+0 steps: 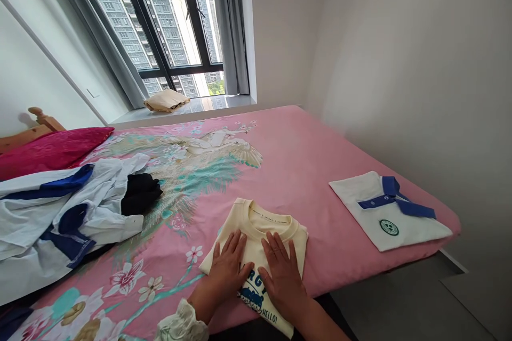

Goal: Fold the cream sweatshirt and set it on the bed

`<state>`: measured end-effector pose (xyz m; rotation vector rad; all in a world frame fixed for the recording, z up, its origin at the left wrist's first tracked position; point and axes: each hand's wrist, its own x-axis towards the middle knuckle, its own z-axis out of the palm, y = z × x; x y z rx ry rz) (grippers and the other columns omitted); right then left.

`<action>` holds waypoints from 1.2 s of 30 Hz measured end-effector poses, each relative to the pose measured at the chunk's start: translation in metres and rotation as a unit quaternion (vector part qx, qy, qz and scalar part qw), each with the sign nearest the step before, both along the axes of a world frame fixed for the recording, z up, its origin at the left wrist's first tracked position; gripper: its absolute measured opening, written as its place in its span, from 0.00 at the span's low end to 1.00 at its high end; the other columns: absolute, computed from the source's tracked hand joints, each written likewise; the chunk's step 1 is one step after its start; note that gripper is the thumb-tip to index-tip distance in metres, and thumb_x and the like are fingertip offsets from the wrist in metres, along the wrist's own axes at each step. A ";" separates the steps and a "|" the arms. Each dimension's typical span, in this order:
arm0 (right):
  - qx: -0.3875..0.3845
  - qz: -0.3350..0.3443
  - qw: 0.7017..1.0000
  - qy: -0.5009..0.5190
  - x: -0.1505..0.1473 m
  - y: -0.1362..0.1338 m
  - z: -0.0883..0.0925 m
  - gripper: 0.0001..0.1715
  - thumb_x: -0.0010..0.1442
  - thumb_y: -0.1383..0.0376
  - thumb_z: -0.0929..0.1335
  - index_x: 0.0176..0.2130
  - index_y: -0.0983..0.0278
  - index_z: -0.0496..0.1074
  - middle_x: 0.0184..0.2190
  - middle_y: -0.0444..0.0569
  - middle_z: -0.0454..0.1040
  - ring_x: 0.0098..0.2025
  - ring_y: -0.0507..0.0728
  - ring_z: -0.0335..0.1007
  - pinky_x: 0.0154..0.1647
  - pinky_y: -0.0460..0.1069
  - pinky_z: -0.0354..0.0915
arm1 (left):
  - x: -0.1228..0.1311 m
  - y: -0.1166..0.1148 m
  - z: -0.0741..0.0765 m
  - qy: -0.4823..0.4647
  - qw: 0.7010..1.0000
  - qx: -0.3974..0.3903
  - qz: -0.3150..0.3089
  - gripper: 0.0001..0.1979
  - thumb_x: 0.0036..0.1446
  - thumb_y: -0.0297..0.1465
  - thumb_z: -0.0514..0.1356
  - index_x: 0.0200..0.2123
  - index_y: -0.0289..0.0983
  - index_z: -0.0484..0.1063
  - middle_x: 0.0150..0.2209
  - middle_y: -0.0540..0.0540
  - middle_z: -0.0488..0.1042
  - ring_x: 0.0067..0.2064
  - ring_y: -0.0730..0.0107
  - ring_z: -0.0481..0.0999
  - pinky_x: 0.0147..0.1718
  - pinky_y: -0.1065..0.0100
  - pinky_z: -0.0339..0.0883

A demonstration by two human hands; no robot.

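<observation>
A cream T-shirt with dark blue lettering lies folded near the bed's front edge, neckline facing away from me. Its lower end reaches the edge by my lap. My left hand rests flat on the shirt's left half, fingers stretched out. On the right half my right hand also lies flat with its fingers spread. Both thumbs point toward each other over the print, which they partly cover. To the right, a folded white polo shirt with a blue collar and a round green badge lies apart from my hands.
A heap of white and blue clothes with a black garment covers the bed's left side. Behind it is a red pillow. The pink bedsheet has a floral bird print. A folded beige cloth sits on the windowsill.
</observation>
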<state>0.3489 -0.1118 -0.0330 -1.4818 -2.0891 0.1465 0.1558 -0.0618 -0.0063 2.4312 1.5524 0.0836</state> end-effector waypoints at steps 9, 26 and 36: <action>-0.087 -0.140 0.986 -0.039 0.019 0.042 -0.005 0.41 0.61 0.49 0.57 0.64 0.70 0.47 0.66 0.56 0.43 0.67 0.65 0.33 0.64 0.66 0.32 | 0.053 0.081 0.009 0.007 0.998 0.061 -0.028 0.31 0.60 0.45 0.46 0.63 0.41 0.49 0.67 0.45 0.45 0.67 0.55 0.40 0.61 0.43 0.33; -0.098 -0.109 0.989 -0.007 0.016 0.043 -0.002 0.38 0.63 0.47 0.53 0.65 0.63 0.44 0.67 0.50 0.40 0.68 0.61 0.31 0.64 0.67 0.23 | 0.066 0.080 -0.002 -0.005 0.990 0.101 -0.095 0.25 0.62 0.42 0.44 0.62 0.47 0.51 0.66 0.48 0.48 0.67 0.60 0.41 0.62 0.45 0.28; -0.035 -0.225 0.924 0.308 0.047 0.005 -0.008 0.42 0.57 0.48 0.62 0.62 0.66 0.52 0.65 0.58 0.48 0.66 0.65 0.39 0.64 0.63 0.42 | 0.033 0.088 0.005 -0.240 0.969 -0.020 0.043 0.28 0.57 0.41 0.51 0.61 0.42 0.55 0.66 0.46 0.48 0.67 0.62 0.39 0.63 0.51 0.29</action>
